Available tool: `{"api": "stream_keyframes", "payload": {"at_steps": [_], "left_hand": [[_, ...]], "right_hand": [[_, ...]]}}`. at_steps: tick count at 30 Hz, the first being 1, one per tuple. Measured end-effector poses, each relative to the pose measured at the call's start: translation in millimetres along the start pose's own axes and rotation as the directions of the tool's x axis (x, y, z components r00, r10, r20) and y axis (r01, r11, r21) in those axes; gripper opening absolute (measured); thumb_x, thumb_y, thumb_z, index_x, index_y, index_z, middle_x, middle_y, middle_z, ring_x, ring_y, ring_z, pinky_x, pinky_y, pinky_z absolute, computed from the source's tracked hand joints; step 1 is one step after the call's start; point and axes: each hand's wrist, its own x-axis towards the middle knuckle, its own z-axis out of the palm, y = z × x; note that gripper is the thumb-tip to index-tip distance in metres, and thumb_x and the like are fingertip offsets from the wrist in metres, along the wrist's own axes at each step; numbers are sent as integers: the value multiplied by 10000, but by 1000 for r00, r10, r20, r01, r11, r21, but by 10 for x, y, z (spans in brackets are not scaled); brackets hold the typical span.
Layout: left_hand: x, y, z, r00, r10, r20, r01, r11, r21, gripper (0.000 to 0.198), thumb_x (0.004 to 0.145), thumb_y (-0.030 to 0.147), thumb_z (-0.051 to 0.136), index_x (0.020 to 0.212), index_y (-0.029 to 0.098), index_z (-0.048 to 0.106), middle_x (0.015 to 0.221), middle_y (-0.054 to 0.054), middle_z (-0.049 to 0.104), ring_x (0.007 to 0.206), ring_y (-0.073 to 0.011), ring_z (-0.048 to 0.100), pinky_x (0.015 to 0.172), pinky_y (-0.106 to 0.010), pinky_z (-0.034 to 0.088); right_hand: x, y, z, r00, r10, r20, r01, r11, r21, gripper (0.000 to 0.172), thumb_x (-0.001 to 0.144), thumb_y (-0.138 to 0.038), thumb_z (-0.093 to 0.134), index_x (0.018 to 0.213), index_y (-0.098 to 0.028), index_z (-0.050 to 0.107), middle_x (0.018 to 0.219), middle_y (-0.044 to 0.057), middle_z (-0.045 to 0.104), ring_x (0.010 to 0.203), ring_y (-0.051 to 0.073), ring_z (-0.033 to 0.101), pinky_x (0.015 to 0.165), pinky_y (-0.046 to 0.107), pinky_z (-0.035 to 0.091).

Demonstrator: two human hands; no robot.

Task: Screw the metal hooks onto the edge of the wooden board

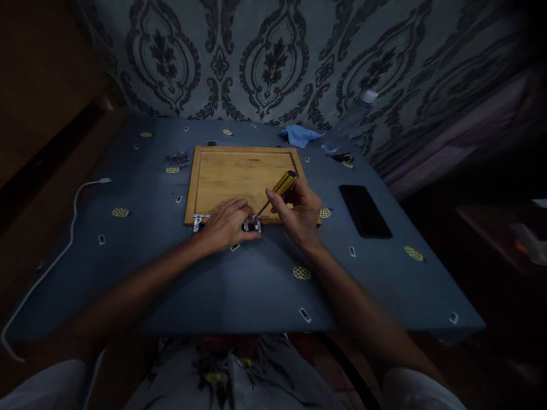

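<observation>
A framed wooden panel [235, 176] lies flat on the table. Along its front edge sits a shiny metal fitting [258, 225], hinge-like in shape, with another metal piece [197, 222] visible at the panel's front left corner. My left hand [224, 225] is closed over the front edge, thumb and fingers pinching the fitting and hiding part of it. In my right hand [299, 213] is a screwdriver [284, 183] with a yellow and black handle, gripped by thumb and fingers. It tilts down to the left, and its tip meets the fitting.
Small metal parts [178, 158] lie left of the panel. A blue cloth [299, 136], a clear plastic bottle [348, 125] and a dark bunch of small items [343, 158] are at the back right. A black phone [365, 210] rests at right; a white cable [73, 219] runs along the left.
</observation>
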Motion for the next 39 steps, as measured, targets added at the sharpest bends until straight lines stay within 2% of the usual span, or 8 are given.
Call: {"api": "stream_keyframes", "payload": {"at_steps": [7,19,31,39], "left_hand": [[-6,-9,12,1000,11,-18,-10,1000,6,390,878,490,814,1048,178,651,1115,-91,687,1110,-297,644,928,-401,503],[-3,-7,9,1000,4,-12,-4,1000,12,397,880,502,808,1062,179,664,1111,-89,687,1117,-304,652,930,-416,516],[7,-20,41,999,2,-42,-2,1000,0,403,863,511,818,1045,188,661,1100,-84,684,1101,-303,653,917,-409,517],[6,-8,6,1000,-5,0,5,1000,-17,372,883,490,798,1050,185,665,1103,-95,679,1136,-316,640,962,-436,514]], "right_hand": [[3,8,18,1000,-4,3,4,1000,-1,470,849,-594,755,704,-255,465,643,-50,489,571,122,503,514,276,441],[19,-55,-7,993,-13,114,6,998,59,398,850,-527,779,747,-248,515,642,-61,536,541,114,549,513,274,449],[-7,-54,-4,994,-23,111,14,997,79,394,840,-523,791,750,-248,524,664,-52,527,551,117,547,523,282,465],[0,-51,8,993,-36,109,29,998,59,422,837,-543,791,734,-245,511,643,-58,518,537,112,541,507,268,446]]}}
